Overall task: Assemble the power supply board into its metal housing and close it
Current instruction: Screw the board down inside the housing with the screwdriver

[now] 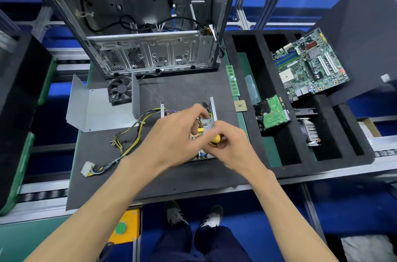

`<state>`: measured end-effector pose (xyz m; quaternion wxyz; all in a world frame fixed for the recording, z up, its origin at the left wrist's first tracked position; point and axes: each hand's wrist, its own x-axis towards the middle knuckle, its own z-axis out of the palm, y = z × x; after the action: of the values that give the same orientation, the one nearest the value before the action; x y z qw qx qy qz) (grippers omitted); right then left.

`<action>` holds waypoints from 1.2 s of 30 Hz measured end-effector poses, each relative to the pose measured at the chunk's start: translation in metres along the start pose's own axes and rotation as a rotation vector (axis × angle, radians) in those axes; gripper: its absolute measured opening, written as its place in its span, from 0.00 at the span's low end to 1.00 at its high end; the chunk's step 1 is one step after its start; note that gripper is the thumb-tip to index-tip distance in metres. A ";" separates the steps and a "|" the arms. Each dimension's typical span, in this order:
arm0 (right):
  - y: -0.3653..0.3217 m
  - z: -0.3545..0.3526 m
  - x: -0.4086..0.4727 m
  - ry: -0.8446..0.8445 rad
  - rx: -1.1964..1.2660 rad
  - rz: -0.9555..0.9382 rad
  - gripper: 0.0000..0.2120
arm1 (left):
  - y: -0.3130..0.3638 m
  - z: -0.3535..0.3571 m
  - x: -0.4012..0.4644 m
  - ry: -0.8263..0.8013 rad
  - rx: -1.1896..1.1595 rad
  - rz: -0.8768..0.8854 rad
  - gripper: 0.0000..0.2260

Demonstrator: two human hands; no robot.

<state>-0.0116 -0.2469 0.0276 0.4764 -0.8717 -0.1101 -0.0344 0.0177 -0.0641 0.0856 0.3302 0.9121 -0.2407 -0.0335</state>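
Observation:
The power supply board (202, 130) lies inside the lower half of its metal housing (212, 109) on the grey mat, mostly hidden under my hands. My left hand (178, 135) rests over the board, fingers curled down on it. My right hand (229, 145) grips a yellow-handled screwdriver (216, 139) held upright over the board's right side. The housing's bent metal cover (96, 109) lies apart at the left with a black fan (119, 90) attached. A bundle of yellow and black cables (129, 139) runs left from the board to a white connector (87, 168).
An open computer case (150, 47) stands at the back of the mat. To the right are a RAM stick (232, 80), a CPU chip (240, 106), and a black foam tray (268, 111) with a hard drive (272, 112), heatsink (310, 130) and motherboard (309, 64).

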 end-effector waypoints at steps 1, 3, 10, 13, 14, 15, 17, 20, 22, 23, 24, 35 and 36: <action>-0.001 0.001 0.002 -0.010 -0.028 0.005 0.17 | 0.009 -0.001 0.002 -0.044 0.040 0.019 0.19; -0.005 0.001 0.005 -0.029 -0.049 0.025 0.25 | 0.023 0.000 0.004 -0.115 0.127 0.111 0.17; -0.008 -0.020 -0.005 -0.132 0.162 0.068 0.14 | 0.026 -0.010 0.005 -0.273 0.075 0.256 0.10; -0.004 -0.024 -0.003 -0.186 0.122 0.143 0.12 | 0.034 -0.008 0.006 -0.195 0.157 0.138 0.13; -0.004 -0.023 -0.002 -0.186 0.117 0.149 0.10 | 0.035 -0.008 0.007 -0.187 0.207 0.103 0.13; -0.004 -0.022 -0.001 -0.182 0.125 0.146 0.10 | 0.036 -0.008 0.008 -0.205 0.231 0.090 0.11; -0.007 -0.022 0.000 -0.198 0.153 0.121 0.15 | 0.037 -0.010 0.009 -0.287 0.223 0.125 0.05; -0.007 -0.021 0.001 -0.238 0.193 0.137 0.12 | 0.042 -0.010 0.003 -0.316 0.235 0.102 0.10; -0.007 -0.018 0.002 -0.217 0.214 0.157 0.09 | 0.048 -0.010 0.000 -0.250 0.315 -0.016 0.14; -0.007 -0.015 0.003 -0.211 0.220 0.151 0.09 | 0.047 -0.010 0.001 -0.247 0.370 -0.048 0.13; -0.008 -0.013 0.002 -0.212 0.220 0.130 0.09 | 0.046 -0.008 0.002 -0.265 0.378 -0.037 0.09; -0.004 -0.002 0.001 -0.278 0.265 0.184 0.06 | 0.053 -0.006 -0.004 -0.313 0.307 -0.012 0.10; -0.004 -0.002 0.001 -0.279 0.273 0.188 0.08 | 0.055 -0.004 -0.006 -0.300 0.317 -0.037 0.11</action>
<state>-0.0114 -0.2468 0.0320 0.5714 -0.8017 -0.0970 0.1462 -0.0100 -0.0959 0.1223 0.1424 0.9416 -0.2728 -0.1366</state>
